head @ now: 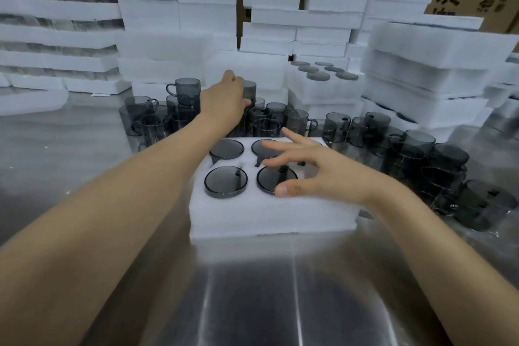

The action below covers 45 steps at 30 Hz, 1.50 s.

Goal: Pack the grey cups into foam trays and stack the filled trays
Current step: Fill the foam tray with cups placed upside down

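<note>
Behind the foam tray (266, 216), the left hand (224, 101) curls its grip round a grey cup (250, 88). The right hand (317, 168) has its grip spread above the tray. The cup looks light, stiff, slick and likely breakable, so it is best held by its wall.

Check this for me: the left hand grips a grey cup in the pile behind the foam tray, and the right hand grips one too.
Wrong on the right hand: the head view shows it holding nothing, fingers spread above the foam tray. The left hand does grip a grey cup in the pile behind the tray.
</note>
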Motion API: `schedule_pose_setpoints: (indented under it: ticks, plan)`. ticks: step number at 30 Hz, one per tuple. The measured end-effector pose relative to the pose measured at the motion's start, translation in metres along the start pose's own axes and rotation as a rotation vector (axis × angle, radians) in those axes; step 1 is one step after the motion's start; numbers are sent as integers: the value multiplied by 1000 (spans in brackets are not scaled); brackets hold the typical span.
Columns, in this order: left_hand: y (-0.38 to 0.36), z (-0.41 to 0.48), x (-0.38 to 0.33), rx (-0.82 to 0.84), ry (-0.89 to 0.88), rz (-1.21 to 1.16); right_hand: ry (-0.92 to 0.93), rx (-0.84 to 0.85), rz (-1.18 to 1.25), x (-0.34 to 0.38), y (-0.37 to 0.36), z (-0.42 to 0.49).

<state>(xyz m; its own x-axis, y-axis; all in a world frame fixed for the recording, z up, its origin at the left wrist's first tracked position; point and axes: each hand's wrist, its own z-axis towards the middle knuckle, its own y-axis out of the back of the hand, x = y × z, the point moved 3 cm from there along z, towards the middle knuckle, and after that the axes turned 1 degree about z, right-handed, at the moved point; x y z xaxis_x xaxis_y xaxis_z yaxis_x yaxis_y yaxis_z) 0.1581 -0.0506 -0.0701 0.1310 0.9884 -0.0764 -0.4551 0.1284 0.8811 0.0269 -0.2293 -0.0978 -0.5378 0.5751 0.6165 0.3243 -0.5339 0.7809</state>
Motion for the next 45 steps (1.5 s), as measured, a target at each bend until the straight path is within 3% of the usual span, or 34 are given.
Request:
schedule_pose_setpoints:
  ticks: [8, 11, 14, 17, 19, 24, 26, 31, 36, 42, 45]
  plan:
    - [-22, 37, -7, 23, 25, 18, 22, 13, -13, -4, 1, 2]
    - [-13, 33, -4, -91, 4, -36, 31, 21, 35, -4, 1, 2]
    - [11, 13, -9, -243, -42, -175, 58, -76, 277, -5, 7, 2]
    - [41, -19, -17, -352, -174, -320, 74, -346, 566, -17, 18, -1]
    - [57, -43, -22, -373, -315, -390, 78, -467, 568, -22, 22, -3]
    - [71, -87, -30, -259, -648, -485, 183, -580, 449, -14, 21, -8]
    - [67, -98, -29, -252, -671, -528, 208, -566, 415, -10, 19, -9]
    - [49, -113, -21, -207, -492, -805, 182, -497, 397, -9, 14, -7]
    - [40, -116, 7, -293, -118, -1165, 194, -551, 523, -11, 18, -7]
    - [12, -121, 33, -347, 197, -1279, 93, -633, 607, -7, 23, -13]
    - [9, -117, 34, -341, 255, -1336, 103, -657, 624, -1, 30, -21]
